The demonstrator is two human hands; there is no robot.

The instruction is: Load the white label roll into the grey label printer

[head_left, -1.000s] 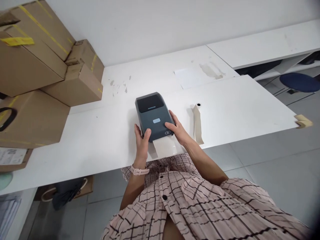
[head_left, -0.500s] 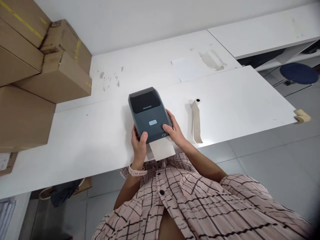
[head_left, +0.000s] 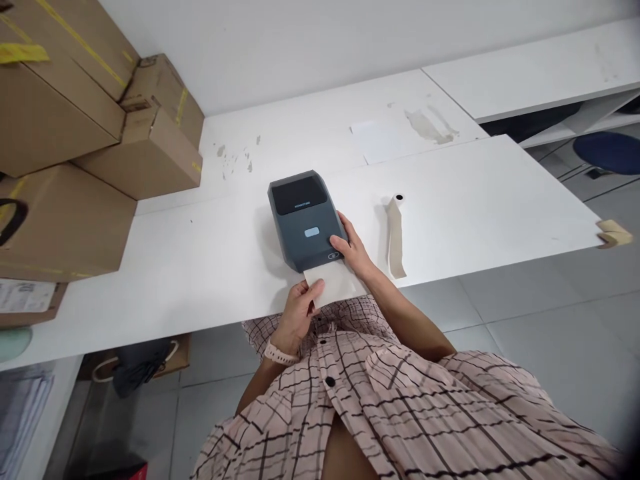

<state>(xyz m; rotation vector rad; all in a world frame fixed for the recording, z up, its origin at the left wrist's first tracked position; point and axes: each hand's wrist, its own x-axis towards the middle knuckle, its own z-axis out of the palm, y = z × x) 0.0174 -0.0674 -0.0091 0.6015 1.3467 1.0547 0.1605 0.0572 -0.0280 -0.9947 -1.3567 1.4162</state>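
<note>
A dark grey label printer point(head_left: 303, 223) with a black top panel and a light blue button sits near the table's front edge. Out of its near end comes a strip of pale label paper point(head_left: 336, 283). My left hand point(head_left: 300, 308) pinches the left edge of that paper between thumb and fingers. Against the printer's right side, my right hand point(head_left: 354, 251) is closed, its thumb on top and its fingers along the side. To the right lies a small roll of paper point(head_left: 396, 233), partly unwound toward the table edge.
Stacked cardboard boxes point(head_left: 80, 220) stand on the left of the white table point(head_left: 215, 260). A white sheet point(head_left: 374, 140) lies toward the back. Beige padding point(head_left: 616, 233) covers the table's right corner. A blue stool point(head_left: 607, 152) is at the far right.
My left hand has left the printer's left side and moved down to grip the label paper. My right hand stays on the printer. The view has shifted slightly left.
</note>
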